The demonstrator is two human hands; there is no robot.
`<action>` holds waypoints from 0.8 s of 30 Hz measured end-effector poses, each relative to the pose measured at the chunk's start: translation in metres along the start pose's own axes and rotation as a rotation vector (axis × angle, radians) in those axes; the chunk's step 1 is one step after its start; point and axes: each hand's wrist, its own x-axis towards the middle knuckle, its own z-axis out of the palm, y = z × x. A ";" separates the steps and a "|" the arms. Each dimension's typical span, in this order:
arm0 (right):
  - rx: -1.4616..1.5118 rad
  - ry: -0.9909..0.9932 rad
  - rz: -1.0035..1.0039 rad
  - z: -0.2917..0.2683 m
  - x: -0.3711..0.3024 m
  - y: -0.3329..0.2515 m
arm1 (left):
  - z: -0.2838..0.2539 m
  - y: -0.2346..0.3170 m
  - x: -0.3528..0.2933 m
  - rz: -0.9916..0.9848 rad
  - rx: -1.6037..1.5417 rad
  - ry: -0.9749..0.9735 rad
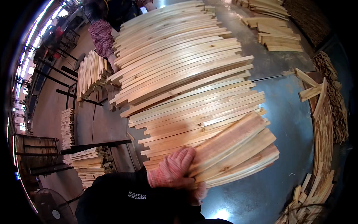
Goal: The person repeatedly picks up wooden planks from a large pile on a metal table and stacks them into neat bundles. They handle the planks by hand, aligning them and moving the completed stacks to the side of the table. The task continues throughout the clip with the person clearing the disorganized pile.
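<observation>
A small bunch of wooden boards [238,145], fanned out a little, lies tilted over the near right end of a long row of wooden slats [182,71]. My left hand [173,168], in a pinkish knit glove, is closed over the near left end of these boards. Just below it, my right hand [198,193] shows only in part, its gloved fingers curled at the boards' lower corner. The slats lie side by side on a shiny metal table [287,119], their ends uneven. One thicker piece stands proud of the row near its middle.
Across the table at the far left, another person's hand [113,62], below a patterned sleeve, touches the slats' ends. Stacked slats [91,72] stand on racks at the left. A fan [54,209] is at lower left. More boards [276,35] lie far right; scrap strips [307,194] pile near right.
</observation>
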 end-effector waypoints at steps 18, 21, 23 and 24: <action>-0.082 0.182 0.071 0.131 0.176 0.083 | -0.139 -0.159 0.137 0.010 -0.125 -0.003; -0.085 0.151 0.023 0.175 0.224 0.108 | -0.178 -0.201 0.180 -0.063 -0.155 -0.088; -0.059 0.118 0.003 0.189 0.248 0.129 | -0.202 -0.224 0.203 -0.124 -0.174 -0.163; -0.055 0.092 -0.001 0.186 0.256 0.139 | -0.208 -0.233 0.209 -0.160 -0.188 -0.190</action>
